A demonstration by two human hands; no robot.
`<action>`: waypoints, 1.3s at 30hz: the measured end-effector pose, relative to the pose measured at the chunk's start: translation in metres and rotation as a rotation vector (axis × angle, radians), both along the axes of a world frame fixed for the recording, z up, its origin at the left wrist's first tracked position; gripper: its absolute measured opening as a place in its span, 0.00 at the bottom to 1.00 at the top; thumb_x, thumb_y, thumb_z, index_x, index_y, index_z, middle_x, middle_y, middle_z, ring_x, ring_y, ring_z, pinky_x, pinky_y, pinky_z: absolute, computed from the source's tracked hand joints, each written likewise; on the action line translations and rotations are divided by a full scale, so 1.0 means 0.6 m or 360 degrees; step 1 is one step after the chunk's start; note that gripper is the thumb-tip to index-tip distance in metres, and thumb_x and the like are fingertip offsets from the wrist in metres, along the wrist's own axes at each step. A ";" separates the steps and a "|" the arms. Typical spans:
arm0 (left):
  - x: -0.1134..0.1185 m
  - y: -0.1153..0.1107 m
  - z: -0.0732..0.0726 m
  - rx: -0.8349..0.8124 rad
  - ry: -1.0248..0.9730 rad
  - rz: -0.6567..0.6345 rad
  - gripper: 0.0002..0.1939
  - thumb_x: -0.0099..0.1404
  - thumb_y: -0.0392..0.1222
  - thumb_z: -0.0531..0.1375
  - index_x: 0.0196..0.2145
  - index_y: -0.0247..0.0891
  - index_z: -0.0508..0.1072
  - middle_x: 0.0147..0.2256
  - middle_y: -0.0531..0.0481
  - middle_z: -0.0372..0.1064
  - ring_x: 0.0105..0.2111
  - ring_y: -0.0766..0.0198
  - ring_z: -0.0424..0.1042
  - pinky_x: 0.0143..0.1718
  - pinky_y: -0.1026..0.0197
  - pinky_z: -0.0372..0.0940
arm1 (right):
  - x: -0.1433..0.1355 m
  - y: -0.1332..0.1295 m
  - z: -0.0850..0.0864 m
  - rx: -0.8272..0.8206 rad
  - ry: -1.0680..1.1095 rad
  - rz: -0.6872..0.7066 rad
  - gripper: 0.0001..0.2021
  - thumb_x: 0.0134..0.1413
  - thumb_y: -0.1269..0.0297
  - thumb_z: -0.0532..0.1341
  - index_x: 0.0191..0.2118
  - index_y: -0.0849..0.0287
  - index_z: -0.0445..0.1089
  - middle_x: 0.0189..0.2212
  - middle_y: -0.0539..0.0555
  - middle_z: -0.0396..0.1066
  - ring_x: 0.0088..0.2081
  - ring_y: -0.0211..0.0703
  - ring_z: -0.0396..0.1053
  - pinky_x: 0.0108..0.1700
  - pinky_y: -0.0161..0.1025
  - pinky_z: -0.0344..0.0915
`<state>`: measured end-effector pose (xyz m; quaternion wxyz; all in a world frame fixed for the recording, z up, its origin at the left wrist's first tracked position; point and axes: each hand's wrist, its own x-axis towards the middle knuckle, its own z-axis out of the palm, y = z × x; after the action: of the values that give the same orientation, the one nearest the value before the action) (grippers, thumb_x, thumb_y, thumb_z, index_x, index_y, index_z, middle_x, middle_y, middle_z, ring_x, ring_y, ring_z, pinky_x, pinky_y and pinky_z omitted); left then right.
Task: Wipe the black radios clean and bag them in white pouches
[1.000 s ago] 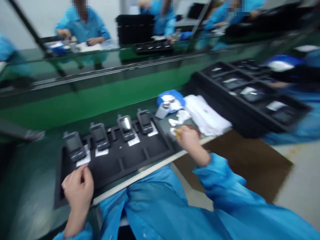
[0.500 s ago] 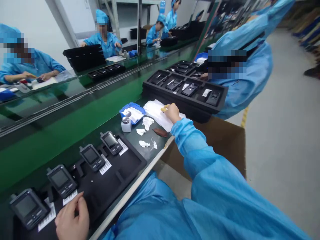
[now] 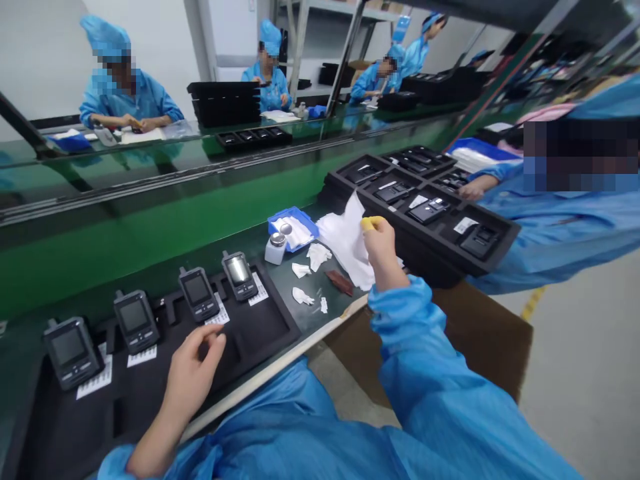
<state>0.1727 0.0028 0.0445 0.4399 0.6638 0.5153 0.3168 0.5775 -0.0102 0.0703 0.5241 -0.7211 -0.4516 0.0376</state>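
Observation:
My right hand (image 3: 383,250), with yellow finger covers (image 3: 371,223) on its fingertips, pinches a thin white sheet (image 3: 353,220) whose edge stands up from a stack of the same sheets (image 3: 345,250). My left hand (image 3: 193,367) hovers over a black foam tray (image 3: 170,373), fingers loosely curved, thumb apart, holding nothing. Several dark handheld devices with screens and stub antennas lie along the tray's far side; the one nearest my left hand is a handheld device (image 3: 199,293) with a white label (image 3: 220,313) beside it. Another handheld device (image 3: 240,275) has a brighter screen.
Beyond the tray are a small pump bottle (image 3: 276,247), a blue bin (image 3: 313,230) with white papers, crumpled tissues (image 3: 319,256) and a brown scrap (image 3: 340,282). Stacked black trays (image 3: 420,250) stand right, beside a co-worker. A cardboard box (image 3: 480,333) sits below. Other people work across the line.
My right hand has raised the edge of a white sheet off the stack. My left hand has moved along the tray toward the farther devices. The head view has shifted.

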 end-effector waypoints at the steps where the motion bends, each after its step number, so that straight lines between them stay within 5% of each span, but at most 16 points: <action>1: 0.019 0.000 0.010 -0.0189 -0.0211 -0.0025 0.22 0.50 0.56 0.64 0.39 0.39 0.75 0.32 0.49 0.74 0.36 0.57 0.74 0.42 0.56 0.66 | -0.042 -0.004 0.002 0.0015 -0.0030 -0.0011 0.12 0.63 0.59 0.50 0.36 0.57 0.67 0.33 0.51 0.68 0.34 0.38 0.64 0.38 0.38 0.65; 4: 0.073 0.000 0.033 -0.0682 -0.0945 -0.0167 0.36 0.42 0.57 0.71 0.47 0.40 0.71 0.49 0.42 0.72 0.50 0.53 0.71 0.51 0.53 0.64 | -0.204 -0.028 -0.011 -0.0038 -0.0182 0.0247 0.06 0.54 0.61 0.58 0.31 0.57 0.66 0.30 0.51 0.67 0.33 0.40 0.64 0.36 0.39 0.62; 6: 0.096 0.000 0.038 -0.0827 -0.1254 -0.0158 0.37 0.40 0.57 0.72 0.46 0.38 0.72 0.50 0.40 0.72 0.50 0.51 0.71 0.51 0.52 0.65 | -0.307 -0.053 -0.025 -0.0159 -0.0629 0.0571 0.08 0.57 0.63 0.54 0.31 0.59 0.67 0.30 0.55 0.67 0.34 0.43 0.65 0.36 0.40 0.63; 9: 0.091 0.002 0.026 -0.0809 -0.1367 0.0277 0.32 0.40 0.56 0.73 0.40 0.35 0.75 0.41 0.42 0.76 0.42 0.52 0.75 0.48 0.53 0.67 | -0.396 -0.069 -0.029 -0.0466 -0.0928 0.0965 0.10 0.59 0.65 0.53 0.35 0.61 0.70 0.32 0.58 0.70 0.32 0.44 0.67 0.34 0.39 0.65; 12: 0.053 0.006 0.004 -0.0783 -0.1200 0.0588 0.29 0.40 0.57 0.72 0.35 0.34 0.76 0.35 0.45 0.78 0.34 0.57 0.76 0.41 0.55 0.69 | -0.398 -0.023 0.002 -0.0693 -0.0852 0.1159 0.14 0.59 0.58 0.55 0.43 0.60 0.71 0.37 0.58 0.72 0.36 0.45 0.69 0.38 0.40 0.67; 16: 0.019 0.005 -0.010 -0.0830 -0.1013 0.0545 0.24 0.36 0.50 0.75 0.29 0.33 0.77 0.29 0.47 0.77 0.29 0.62 0.74 0.35 0.61 0.67 | -0.355 0.117 0.042 -0.0812 -0.0839 0.0634 0.19 0.61 0.62 0.54 0.53 0.64 0.69 0.48 0.66 0.70 0.52 0.56 0.66 0.54 0.49 0.61; 18: 0.021 0.002 -0.009 -0.0858 -0.0986 0.0502 0.21 0.37 0.48 0.74 0.27 0.32 0.78 0.27 0.47 0.77 0.27 0.62 0.73 0.32 0.62 0.66 | -0.347 0.186 0.040 -0.0969 -0.0668 0.0662 0.21 0.59 0.65 0.56 0.57 0.66 0.66 0.52 0.67 0.68 0.56 0.57 0.63 0.58 0.49 0.57; 23: 0.031 0.002 -0.006 -0.0906 -0.0961 0.0432 0.18 0.44 0.51 0.71 0.23 0.32 0.76 0.23 0.48 0.74 0.23 0.65 0.70 0.27 0.63 0.64 | -0.353 0.247 0.015 -0.1337 -0.0185 0.0884 0.09 0.51 0.75 0.59 0.37 0.65 0.76 0.35 0.58 0.77 0.36 0.44 0.73 0.41 0.38 0.67; 28: 0.016 0.006 -0.008 -0.0871 -0.0872 0.0412 0.16 0.42 0.46 0.72 0.24 0.33 0.76 0.21 0.50 0.72 0.21 0.65 0.68 0.23 0.64 0.61 | -0.337 0.185 0.048 -0.0893 0.0236 0.0650 0.06 0.45 0.76 0.63 0.28 0.61 0.77 0.30 0.53 0.77 0.34 0.42 0.71 0.43 0.40 0.67; 33: 0.016 0.014 -0.002 -0.0807 -0.0807 0.0360 0.14 0.45 0.47 0.71 0.20 0.35 0.74 0.19 0.52 0.70 0.20 0.66 0.67 0.23 0.64 0.60 | -0.321 0.120 0.114 0.0085 0.0440 0.0404 0.05 0.43 0.70 0.67 0.28 0.53 0.79 0.27 0.49 0.76 0.34 0.40 0.71 0.42 0.43 0.64; 36: 0.020 0.016 0.008 -0.0748 -0.0772 0.0343 0.12 0.40 0.43 0.72 0.21 0.35 0.75 0.21 0.52 0.73 0.22 0.65 0.69 0.24 0.64 0.62 | -0.318 0.105 0.139 0.0562 0.0490 0.0454 0.03 0.42 0.67 0.69 0.25 0.50 0.78 0.23 0.45 0.74 0.32 0.39 0.71 0.41 0.44 0.63; 39: 0.022 0.015 0.017 -0.0667 -0.0714 0.0354 0.12 0.42 0.46 0.70 0.21 0.35 0.76 0.22 0.50 0.74 0.23 0.64 0.69 0.24 0.64 0.61 | -0.326 0.099 0.145 0.0777 0.0624 0.0628 0.01 0.45 0.67 0.68 0.26 0.56 0.77 0.23 0.46 0.72 0.31 0.37 0.71 0.42 0.44 0.65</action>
<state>0.1858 0.0115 0.0550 0.6322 0.4121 0.5289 0.3882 0.3820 0.0495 0.1575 0.7398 -0.4531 -0.4686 0.1665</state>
